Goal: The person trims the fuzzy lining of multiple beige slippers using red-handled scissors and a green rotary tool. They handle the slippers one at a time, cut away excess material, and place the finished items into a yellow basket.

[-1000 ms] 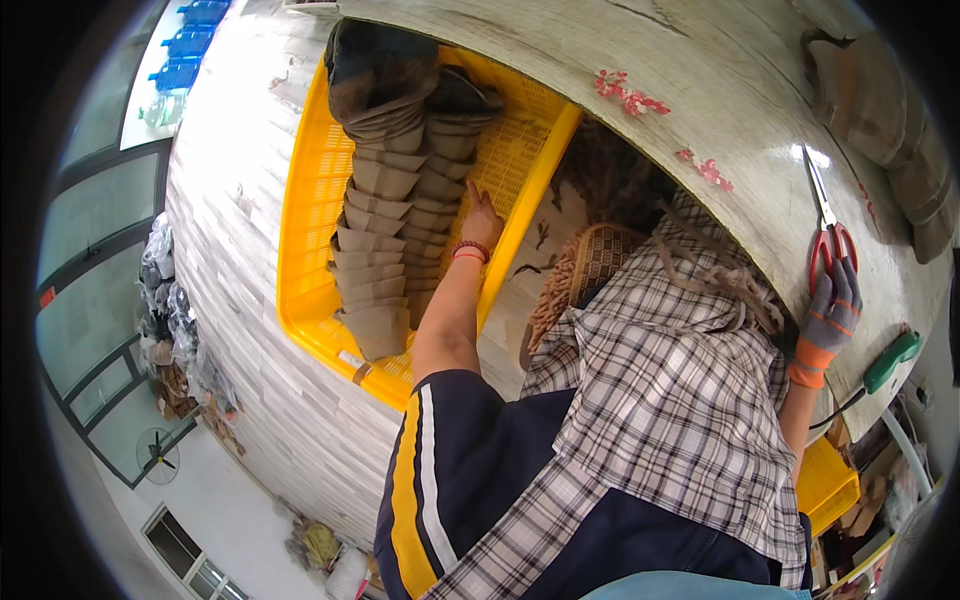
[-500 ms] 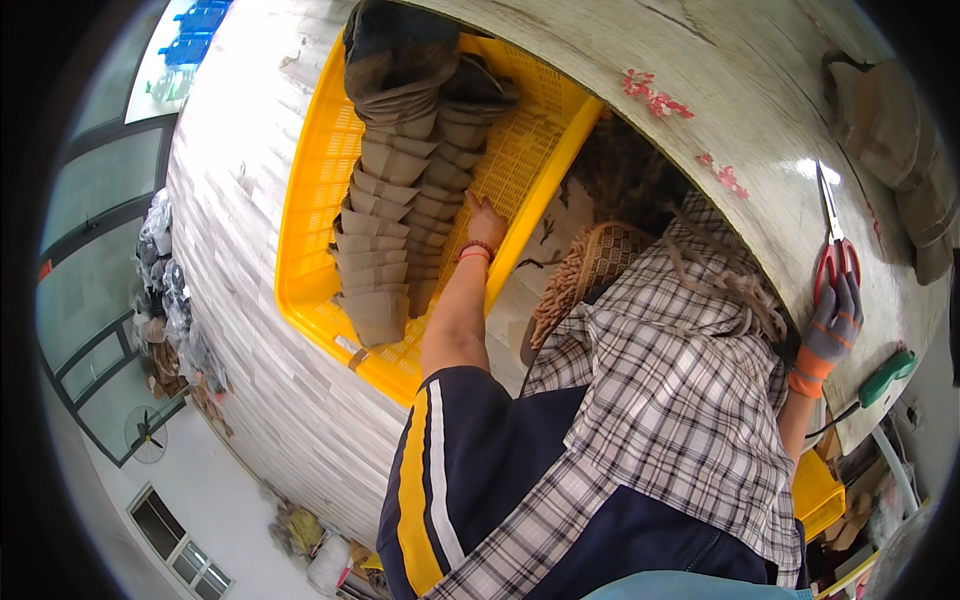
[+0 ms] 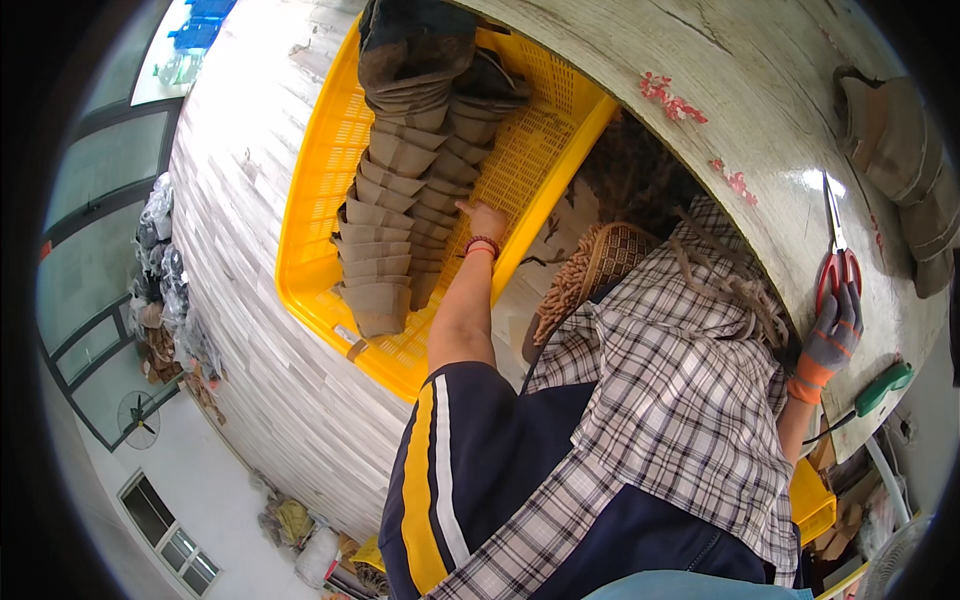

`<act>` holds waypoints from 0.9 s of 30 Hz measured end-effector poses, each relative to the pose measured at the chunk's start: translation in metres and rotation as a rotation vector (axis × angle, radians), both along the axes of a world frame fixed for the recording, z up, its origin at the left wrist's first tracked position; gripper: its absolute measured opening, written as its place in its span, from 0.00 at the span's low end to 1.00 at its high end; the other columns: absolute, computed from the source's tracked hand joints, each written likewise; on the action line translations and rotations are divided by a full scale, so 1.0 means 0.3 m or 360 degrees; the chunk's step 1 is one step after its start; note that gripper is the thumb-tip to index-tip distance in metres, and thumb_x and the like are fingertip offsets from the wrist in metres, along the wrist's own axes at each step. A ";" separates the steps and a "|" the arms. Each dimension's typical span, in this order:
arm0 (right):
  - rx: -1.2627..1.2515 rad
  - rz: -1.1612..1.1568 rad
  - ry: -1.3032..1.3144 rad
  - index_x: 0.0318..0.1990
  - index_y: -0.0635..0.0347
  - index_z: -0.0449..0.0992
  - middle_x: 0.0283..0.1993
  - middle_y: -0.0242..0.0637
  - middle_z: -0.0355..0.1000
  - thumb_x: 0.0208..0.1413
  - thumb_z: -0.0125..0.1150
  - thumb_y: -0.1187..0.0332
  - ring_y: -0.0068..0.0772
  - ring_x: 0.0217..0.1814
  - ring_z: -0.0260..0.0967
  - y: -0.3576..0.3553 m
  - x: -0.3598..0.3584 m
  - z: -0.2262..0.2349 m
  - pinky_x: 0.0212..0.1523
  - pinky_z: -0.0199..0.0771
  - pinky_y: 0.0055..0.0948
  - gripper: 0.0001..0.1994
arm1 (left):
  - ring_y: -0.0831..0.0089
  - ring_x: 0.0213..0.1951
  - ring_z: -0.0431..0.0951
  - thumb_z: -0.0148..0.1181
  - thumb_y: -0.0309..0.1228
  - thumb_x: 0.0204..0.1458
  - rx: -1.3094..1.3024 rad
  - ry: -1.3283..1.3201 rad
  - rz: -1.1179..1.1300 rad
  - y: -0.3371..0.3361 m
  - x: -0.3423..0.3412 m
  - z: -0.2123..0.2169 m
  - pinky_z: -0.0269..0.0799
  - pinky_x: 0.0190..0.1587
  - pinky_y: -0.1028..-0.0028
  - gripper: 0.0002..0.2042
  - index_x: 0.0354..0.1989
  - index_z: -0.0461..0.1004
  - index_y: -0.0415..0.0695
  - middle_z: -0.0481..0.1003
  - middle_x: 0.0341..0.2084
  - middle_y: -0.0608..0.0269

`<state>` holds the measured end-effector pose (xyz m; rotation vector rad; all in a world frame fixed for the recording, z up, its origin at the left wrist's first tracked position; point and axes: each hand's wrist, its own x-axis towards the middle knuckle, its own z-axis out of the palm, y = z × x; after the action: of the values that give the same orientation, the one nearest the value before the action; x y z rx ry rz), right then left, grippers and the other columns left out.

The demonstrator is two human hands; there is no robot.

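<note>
A pale, worn table [image 3: 760,110] curves across the top right of the view, and a floor of light boards [image 3: 250,330] runs down the left toward tall windows. On the floor sits a yellow crate [image 3: 330,250] with perforated walls. Inside it lie two overlapping rows of brown pieces [image 3: 395,220], stacked like shingles along the crate's length, with a darker heap at the far end.

The left hand [image 3: 487,222] is bare, with a red band at the wrist, and reaches into the crate. Its fingers rest against the right-hand row of pieces, near the crate's right wall; whether they grip a piece or only touch it cannot be told from here.

The right hand [image 3: 832,335] wears a grey and orange glove and lies on the table, well apart from the left. It is closed around the red handles of the scissors [image 3: 836,245], whose blades point away across the tabletop.

Just beside that hand, at the table's edge, lies a tool with a green handle [image 3: 882,388]. Farther along the table are more brown pieces in a pile [image 3: 900,170] and some small red scraps [image 3: 672,100]. A checked shirt [image 3: 680,400] fills the lower middle, and a woven brown slipper [image 3: 600,275] shows between the crate and the shirt.
</note>
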<state>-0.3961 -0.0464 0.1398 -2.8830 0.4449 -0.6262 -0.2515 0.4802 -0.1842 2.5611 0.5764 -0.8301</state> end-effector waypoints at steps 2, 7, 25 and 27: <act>0.0003 0.0026 -0.0003 0.46 0.64 0.74 0.50 0.48 0.71 0.55 0.53 0.74 0.44 0.52 0.68 -0.009 0.004 0.000 0.53 0.67 0.38 0.12 | 0.44 0.39 0.75 0.52 0.27 0.50 0.0019 -0.0005 0.0067 0.040 -0.016 -0.080 0.73 0.42 0.57 0.30 0.61 0.50 0.30 0.26 0.64 0.31; 0.0021 0.0024 -0.0020 0.46 0.64 0.74 0.50 0.49 0.71 0.55 0.53 0.74 0.46 0.51 0.69 -0.003 -0.004 -0.013 0.53 0.67 0.39 0.12 | 0.44 0.42 0.74 0.52 0.28 0.51 -0.0025 -0.0003 0.0250 -0.040 0.024 0.069 0.72 0.45 0.57 0.30 0.60 0.49 0.27 0.25 0.63 0.28; -0.0055 0.0069 -0.0036 0.45 0.65 0.74 0.49 0.49 0.72 0.57 0.53 0.72 0.45 0.51 0.70 0.004 -0.007 -0.006 0.52 0.68 0.38 0.11 | 0.48 0.50 0.71 0.48 0.29 0.54 0.0129 0.0024 0.1062 -0.080 0.036 0.242 0.51 0.61 0.47 0.28 0.59 0.49 0.24 0.50 0.59 0.29; -0.0083 0.0073 -0.0049 0.45 0.65 0.74 0.49 0.48 0.72 0.57 0.53 0.72 0.45 0.51 0.70 0.005 -0.006 -0.005 0.52 0.68 0.38 0.11 | 0.48 0.49 0.72 0.51 0.29 0.53 0.0133 -0.0032 0.1181 -0.068 0.036 0.256 0.57 0.60 0.52 0.32 0.61 0.44 0.25 0.41 0.61 0.25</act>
<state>-0.3980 -0.0450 0.1384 -2.9188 0.3628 -0.6840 -0.2408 0.4597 -0.1073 2.1386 1.4482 -0.5119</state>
